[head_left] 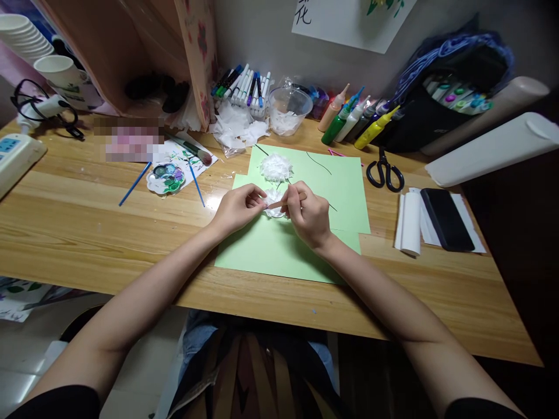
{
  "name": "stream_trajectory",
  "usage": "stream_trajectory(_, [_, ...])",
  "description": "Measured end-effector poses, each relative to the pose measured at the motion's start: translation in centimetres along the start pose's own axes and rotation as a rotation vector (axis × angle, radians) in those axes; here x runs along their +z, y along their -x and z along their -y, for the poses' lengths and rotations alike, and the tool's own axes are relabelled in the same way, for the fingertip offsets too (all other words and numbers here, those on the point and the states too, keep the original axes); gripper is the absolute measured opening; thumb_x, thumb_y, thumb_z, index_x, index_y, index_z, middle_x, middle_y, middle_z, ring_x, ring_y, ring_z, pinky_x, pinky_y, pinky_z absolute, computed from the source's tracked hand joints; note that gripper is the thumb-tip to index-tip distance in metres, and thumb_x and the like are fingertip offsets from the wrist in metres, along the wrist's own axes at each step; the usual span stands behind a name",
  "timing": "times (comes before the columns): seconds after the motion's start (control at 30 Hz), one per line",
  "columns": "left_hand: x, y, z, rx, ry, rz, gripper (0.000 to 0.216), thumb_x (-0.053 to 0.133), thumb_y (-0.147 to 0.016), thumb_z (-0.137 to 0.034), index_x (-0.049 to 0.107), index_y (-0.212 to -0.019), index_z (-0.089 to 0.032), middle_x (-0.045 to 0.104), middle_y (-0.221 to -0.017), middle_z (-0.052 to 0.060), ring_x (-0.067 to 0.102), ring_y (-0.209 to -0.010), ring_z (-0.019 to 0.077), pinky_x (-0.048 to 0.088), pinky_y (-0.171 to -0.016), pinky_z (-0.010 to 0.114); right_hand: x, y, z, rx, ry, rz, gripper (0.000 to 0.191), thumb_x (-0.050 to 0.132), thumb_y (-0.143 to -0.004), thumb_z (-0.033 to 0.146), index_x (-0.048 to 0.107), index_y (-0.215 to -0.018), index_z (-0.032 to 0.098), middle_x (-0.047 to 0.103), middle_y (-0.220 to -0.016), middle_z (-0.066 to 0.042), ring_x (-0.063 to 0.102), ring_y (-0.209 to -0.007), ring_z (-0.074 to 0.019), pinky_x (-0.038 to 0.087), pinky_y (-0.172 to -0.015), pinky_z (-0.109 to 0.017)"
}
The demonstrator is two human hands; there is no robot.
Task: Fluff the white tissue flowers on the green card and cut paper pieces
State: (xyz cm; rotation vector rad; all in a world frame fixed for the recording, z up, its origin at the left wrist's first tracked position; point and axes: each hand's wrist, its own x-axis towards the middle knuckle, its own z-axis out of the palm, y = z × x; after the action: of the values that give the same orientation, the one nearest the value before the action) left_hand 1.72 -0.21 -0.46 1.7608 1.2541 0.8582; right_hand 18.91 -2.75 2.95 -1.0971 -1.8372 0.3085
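Note:
Two green sheets of paper (279, 256) overlap on the table in front of me. On the upper sheet sits a round white ruffled tissue puff (276, 167), with a second white puff (275, 212) just nearer to me, partly covered by my hands. My right hand (309, 214) is closed around a thin, flat brown stick (276, 205), whose tip lies over the nearer puff. At that puff's left edge, my left hand (242, 207) has thumb and fingers pinched together close to the stick's tip; what they hold is hidden. Dark curved lines mark the green paper.
Black scissors (385, 173) and a dark phone (446, 220) lie to the right. Behind stand paint bottles (345, 119), a clear plastic bowl (290, 110) of white scraps and several markers (244, 86). A paint palette (166, 178) and thin brushes (135, 184) are on the left.

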Motion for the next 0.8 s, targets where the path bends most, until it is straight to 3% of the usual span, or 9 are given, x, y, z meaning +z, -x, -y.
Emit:
stream_trajectory(0.37, [-0.04,-0.02,-0.02,-0.007,-0.008,0.001,0.018,0.064,-0.073,-0.024,0.063,-0.09,-0.017,0.067,-0.079,0.003,0.064,-0.069,0.0128,0.052,-0.065,0.026,-0.29,0.05,-0.05,-0.14,0.004,0.007,0.026,0.038,-0.095,0.019,0.049,-0.072,0.02,0.061,-0.056,0.002,0.054,-0.045,-0.0091,0.039,-0.045,-0.025])
stream_trajectory(0.8, [-0.08,0.03,-0.34,-0.03,0.011,0.008,0.019,0.066,-0.073,-0.025,0.063,-0.089,-0.016,0.067,-0.075,0.003,0.064,-0.068,0.0128,0.052,-0.064,0.025,0.2,0.15,-0.72,0.079,-0.048,-0.059,0.034,0.033,-0.098,0.032,0.049,-0.07,0.021,0.055,-0.052,0.004,0.054,-0.043,-0.0079,0.043,-0.045,-0.023])
